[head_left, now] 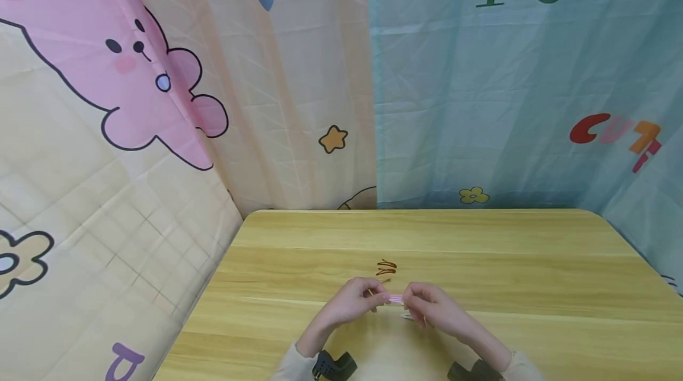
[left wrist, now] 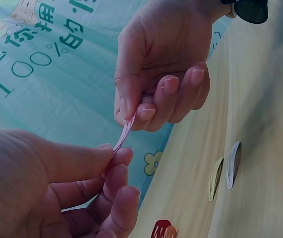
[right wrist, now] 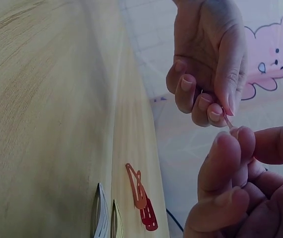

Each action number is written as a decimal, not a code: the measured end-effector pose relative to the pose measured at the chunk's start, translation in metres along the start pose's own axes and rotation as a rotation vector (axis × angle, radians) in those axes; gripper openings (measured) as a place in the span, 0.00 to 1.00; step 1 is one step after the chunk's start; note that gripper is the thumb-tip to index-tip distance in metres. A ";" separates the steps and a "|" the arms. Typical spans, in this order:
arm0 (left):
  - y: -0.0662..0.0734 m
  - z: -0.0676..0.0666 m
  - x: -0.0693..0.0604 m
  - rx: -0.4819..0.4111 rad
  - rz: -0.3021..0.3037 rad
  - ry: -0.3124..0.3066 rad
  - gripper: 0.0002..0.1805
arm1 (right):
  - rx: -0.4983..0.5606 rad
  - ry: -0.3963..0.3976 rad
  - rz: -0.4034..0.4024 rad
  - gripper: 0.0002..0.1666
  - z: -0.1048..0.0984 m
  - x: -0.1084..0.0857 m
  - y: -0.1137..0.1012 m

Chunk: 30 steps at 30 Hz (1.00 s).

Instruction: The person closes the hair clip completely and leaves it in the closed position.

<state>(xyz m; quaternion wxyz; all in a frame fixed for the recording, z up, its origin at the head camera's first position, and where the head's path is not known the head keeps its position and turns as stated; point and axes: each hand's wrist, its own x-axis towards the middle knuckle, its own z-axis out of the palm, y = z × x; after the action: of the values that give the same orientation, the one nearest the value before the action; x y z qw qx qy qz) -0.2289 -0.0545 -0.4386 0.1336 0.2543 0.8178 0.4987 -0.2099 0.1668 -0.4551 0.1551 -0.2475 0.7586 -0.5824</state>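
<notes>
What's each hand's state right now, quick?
Left hand: pinching one end of a thin pink item.
Right hand: pinching its other end.

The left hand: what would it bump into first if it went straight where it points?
Beyond the pink thing it pinches, the left hand would probably meet the right hand first, though depth is hard to judge.

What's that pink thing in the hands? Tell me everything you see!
The pink thing is slim, with lines along it, maybe a hair clip. Its material is unclear. It's held above the table: the left hand pinches one end, the right hand the other, so both ends are hidden.
</notes>
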 end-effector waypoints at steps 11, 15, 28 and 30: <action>0.002 0.000 -0.001 -0.005 -0.001 -0.033 0.06 | 0.070 -0.016 0.039 0.21 0.000 0.001 -0.002; 0.003 0.001 -0.001 -0.008 -0.006 -0.033 0.07 | 0.084 -0.017 0.053 0.20 0.001 0.000 -0.003; 0.003 0.002 -0.002 -0.033 -0.019 -0.019 0.07 | 0.115 -0.022 0.059 0.17 0.002 0.001 -0.003; 0.003 0.001 -0.002 -0.049 -0.019 -0.023 0.07 | 0.121 -0.032 0.050 0.17 0.001 0.001 -0.002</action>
<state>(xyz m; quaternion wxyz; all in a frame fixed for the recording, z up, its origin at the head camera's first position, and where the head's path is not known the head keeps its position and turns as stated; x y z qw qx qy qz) -0.2262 -0.0533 -0.4371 0.1540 0.2489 0.8060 0.5144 -0.2100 0.1648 -0.4535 0.1965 -0.2278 0.7254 -0.6191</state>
